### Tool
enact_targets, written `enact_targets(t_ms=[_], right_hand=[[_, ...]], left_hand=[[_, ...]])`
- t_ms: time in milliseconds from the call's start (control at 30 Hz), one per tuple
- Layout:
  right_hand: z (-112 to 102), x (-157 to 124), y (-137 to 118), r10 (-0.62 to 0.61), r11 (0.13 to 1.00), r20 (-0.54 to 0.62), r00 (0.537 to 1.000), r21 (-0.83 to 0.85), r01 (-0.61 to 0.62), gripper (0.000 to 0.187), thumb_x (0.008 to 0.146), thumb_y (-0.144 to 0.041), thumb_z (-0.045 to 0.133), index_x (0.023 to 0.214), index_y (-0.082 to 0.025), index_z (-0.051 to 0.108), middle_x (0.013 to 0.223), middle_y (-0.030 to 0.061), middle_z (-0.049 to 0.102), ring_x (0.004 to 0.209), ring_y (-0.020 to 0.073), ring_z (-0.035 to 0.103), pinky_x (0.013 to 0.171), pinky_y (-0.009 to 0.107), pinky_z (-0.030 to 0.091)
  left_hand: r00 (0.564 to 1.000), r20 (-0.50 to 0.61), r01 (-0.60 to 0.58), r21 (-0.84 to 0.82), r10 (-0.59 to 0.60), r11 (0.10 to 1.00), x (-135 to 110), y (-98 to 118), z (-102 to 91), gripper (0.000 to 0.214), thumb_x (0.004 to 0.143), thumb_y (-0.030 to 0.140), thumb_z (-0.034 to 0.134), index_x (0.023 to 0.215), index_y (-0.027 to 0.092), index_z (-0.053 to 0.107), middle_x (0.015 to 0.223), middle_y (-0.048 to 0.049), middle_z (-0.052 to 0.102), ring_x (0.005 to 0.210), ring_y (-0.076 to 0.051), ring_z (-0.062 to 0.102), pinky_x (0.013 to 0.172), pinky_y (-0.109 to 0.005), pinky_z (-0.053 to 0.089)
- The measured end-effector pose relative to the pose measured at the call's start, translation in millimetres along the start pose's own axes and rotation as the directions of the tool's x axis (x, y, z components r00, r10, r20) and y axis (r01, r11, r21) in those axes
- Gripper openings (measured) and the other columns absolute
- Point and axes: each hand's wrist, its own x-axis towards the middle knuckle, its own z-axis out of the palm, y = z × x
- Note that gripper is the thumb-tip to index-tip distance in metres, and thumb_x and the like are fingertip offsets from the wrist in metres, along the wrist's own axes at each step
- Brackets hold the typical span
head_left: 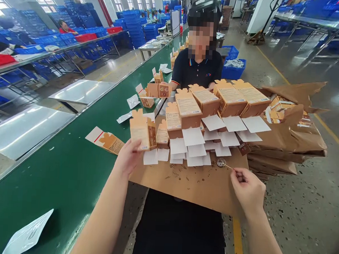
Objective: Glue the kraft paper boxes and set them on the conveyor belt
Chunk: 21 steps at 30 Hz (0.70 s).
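My left hand (129, 155) is closed around the lower part of an orange and brown carton (142, 131), its top flaps standing up. Between the thumb and fingers of my right hand (247, 186) is a thin stick like a cotton swab (228, 166). The stick's far end is at a small round clear dish (221, 162) on the cardboard sheet (189, 184). Beyond the dish, stacked cartons (189, 109) lie in rows with white flaps (193, 136) sticking out toward me.
A green conveyor belt (72, 167) runs along the left, carrying silver pouches (30, 233) and an open carton (112, 142). Across the stack, a person (198, 68) in a dark shirt holds another carton (159, 90). Brown paper-wrapped bundles (287, 137) stand at the right.
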Motion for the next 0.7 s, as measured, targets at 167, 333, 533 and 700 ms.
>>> enact_targets(t_ms=[167,333,533,700], right_hand=[[15.1,19.2,10.5,-0.008,0.999,0.149,0.989,-0.032,0.013,0.043,0.102,-0.059,0.066,0.076,-0.026,0.075,0.066,0.0055,0.073,0.057,0.0217,0.066,0.058,0.032,0.053],[15.3,18.9,12.8,-0.036,0.998,0.111,0.993,-0.039,0.040,0.047,0.103,-0.062,0.066,0.075,-0.025,0.077,0.064,0.0058,0.072,0.055,0.0214,0.066,0.058,0.033,0.054],[17.6,-30.9,-32.2,-0.038,0.972,0.026,0.999,0.231,0.031,0.030,0.105,-0.046,0.081,0.090,-0.022,0.088,0.074,0.0065,0.080,0.057,0.0199,0.070,0.058,0.032,0.061],[65.3,-77.1,-107.4,-0.172,0.890,0.297,0.939,0.455,0.019,0.027,0.111,-0.026,0.071,0.086,-0.025,0.082,0.069,0.0006,0.073,0.055,0.0151,0.066,0.056,0.025,0.056]], left_hand=[[0.972,0.119,0.214,-0.066,-0.205,0.975,-61.5,-28.8,-24.6,0.086,0.060,0.057,0.113,0.132,0.021,0.083,0.148,-0.0199,0.084,0.142,-0.049,0.077,0.121,-0.066,0.064],[0.960,0.118,0.258,-0.019,-0.255,0.966,-76.1,-53.2,-23.4,0.090,0.056,0.058,0.117,0.130,0.022,0.082,0.144,-0.0199,0.085,0.145,-0.049,0.076,0.126,-0.065,0.061],[0.957,0.134,0.261,-0.012,-0.257,0.965,-71.4,-66.2,-23.4,0.089,0.057,0.059,0.116,0.129,0.021,0.079,0.143,-0.0200,0.085,0.140,-0.045,0.079,0.126,-0.064,0.061],[0.960,0.131,0.249,0.001,-0.247,0.968,-74.5,-73.4,-25.2,0.087,0.059,0.057,0.115,0.128,0.021,0.077,0.141,-0.0195,0.085,0.138,-0.043,0.080,0.126,-0.064,0.060]])
